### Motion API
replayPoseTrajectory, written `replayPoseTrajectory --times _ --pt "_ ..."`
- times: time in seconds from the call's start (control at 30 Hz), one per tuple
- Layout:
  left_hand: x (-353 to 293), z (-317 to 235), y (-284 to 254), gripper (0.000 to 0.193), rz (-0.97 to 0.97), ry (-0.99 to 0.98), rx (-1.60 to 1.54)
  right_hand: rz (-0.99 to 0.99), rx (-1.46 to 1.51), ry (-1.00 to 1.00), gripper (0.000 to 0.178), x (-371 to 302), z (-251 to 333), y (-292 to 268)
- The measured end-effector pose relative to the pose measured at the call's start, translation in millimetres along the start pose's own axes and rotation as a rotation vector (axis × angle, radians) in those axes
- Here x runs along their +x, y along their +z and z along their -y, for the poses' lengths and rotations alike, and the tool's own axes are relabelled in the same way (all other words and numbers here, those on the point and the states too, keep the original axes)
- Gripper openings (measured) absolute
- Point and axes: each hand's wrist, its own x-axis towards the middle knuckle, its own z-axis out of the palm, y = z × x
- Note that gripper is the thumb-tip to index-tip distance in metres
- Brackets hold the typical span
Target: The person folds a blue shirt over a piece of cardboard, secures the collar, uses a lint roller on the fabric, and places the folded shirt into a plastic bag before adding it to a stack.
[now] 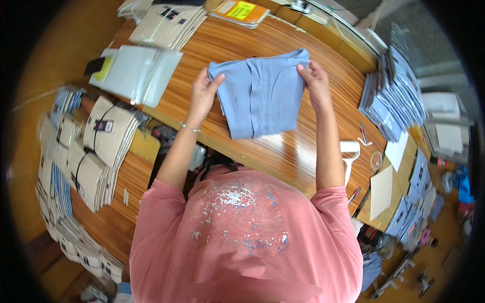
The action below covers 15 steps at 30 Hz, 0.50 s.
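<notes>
A light blue shirt (pixel 262 98), partly folded, hangs stretched between my two hands above the wooden table. A long placket-like strip runs down its middle. My left hand (pixel 204 93) pinches its upper left corner, thumb in front and fingers behind the cloth. At the upper right corner my right hand (pixel 314 81) grips the fabric the same way. The shirt's lower edge hangs toward me and looks slightly blurred. What lies behind the cloth is hidden.
Clear plastic bags (pixel 136 76) and a stack of beige folded garments (pixel 169 25) lie at the left. Beige bundles (pixel 103 131) stand on the side table. Blue packed garments (pixel 396 96) are piled at the right, near a white tape dispenser (pixel 349 151) and a tape roll (pixel 376 160).
</notes>
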Motion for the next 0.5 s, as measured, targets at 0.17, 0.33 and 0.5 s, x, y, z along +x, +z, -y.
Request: replayPoseTrajectory --times 0.17,0.33,0.5 --pt "22 -61 19 0.023 0.404 0.131 0.298 -0.122 -0.275 -0.125 0.017 -72 47 -38" --pt "-19 -23 -13 0.009 0.756 0.122 0.451 -0.130 -0.357 -0.109 0.016 -164 -24 -34" --pt "-93 70 -78 0.032 0.949 0.326 0.716 -0.090 -0.613 -0.014 0.020 -250 -124 -7"
